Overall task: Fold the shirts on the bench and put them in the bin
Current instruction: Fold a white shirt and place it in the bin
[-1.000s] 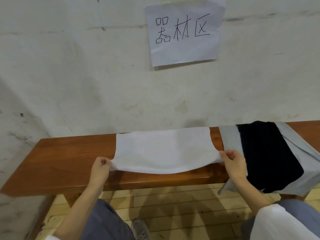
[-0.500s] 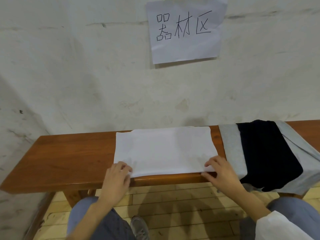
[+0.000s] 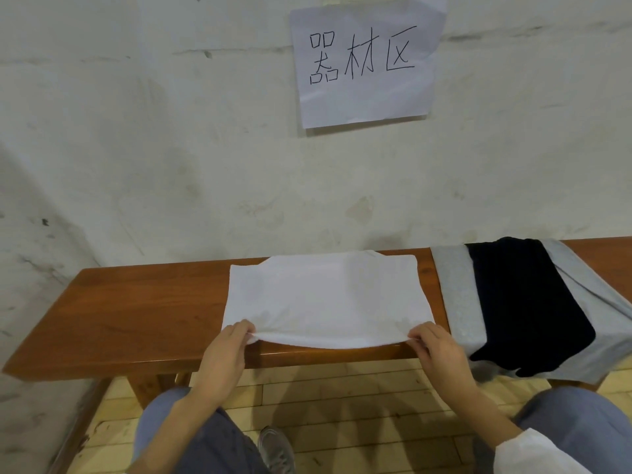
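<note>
Pinching shirt point(image 3: 325, 295) — left hand point(image 3: 222, 360), right hand point(image 3: 437, 354)

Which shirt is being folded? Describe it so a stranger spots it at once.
Start at the long wooden bench against the wall, below the paper sign. The white shirt lies flat mid-bench, its near corners pinched by the left hand and right hand. Its neighbours, a black shirt on a grey shirt, are darker.

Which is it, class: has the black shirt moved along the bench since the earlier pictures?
No. The black shirt lies on the grey shirt as before, at the same spot on the bench.
</note>
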Demonstrator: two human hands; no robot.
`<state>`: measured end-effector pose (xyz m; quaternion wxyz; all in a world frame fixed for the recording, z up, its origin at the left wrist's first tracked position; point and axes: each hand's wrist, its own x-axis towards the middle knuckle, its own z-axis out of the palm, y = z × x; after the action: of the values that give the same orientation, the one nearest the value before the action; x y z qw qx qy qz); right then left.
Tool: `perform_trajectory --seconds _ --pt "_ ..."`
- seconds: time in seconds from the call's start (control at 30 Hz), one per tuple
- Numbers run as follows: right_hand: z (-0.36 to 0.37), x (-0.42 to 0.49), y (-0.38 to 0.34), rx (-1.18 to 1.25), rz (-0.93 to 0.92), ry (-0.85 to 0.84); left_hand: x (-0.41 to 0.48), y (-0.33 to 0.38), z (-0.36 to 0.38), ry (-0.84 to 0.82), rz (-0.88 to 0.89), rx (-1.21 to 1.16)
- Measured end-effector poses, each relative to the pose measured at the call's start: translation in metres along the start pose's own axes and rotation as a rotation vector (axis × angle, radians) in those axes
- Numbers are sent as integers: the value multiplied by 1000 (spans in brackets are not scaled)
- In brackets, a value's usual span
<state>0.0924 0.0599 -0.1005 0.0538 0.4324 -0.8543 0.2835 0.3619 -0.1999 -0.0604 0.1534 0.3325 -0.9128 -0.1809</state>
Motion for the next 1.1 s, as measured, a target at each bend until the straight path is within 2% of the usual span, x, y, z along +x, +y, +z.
perform_trajectory --seconds 0.2,0.37,0.5,0.67,0.9,1.0,1.1 --pt "-22 4 -20 -42 113 193 11 28 -37 67 -30 -41" --pt "-54 12 -43 189 -8 463 6 57 -65 336 104 -23" --pt "-77 14 -52 283 -101 544 -4 73 -79 602 307 -40" --pt "-92 12 -56 343 -128 599 -7 76 -83 761 394 -86" --pt "-106 14 -65 428 -130 610 -9 82 -88 824 442 -194" --pt "-101 16 -63 410 -125 591 -6 80 -85 789 383 -213" --pt "-95 23 -57 271 -107 542 0 75 -78 714 255 -208"
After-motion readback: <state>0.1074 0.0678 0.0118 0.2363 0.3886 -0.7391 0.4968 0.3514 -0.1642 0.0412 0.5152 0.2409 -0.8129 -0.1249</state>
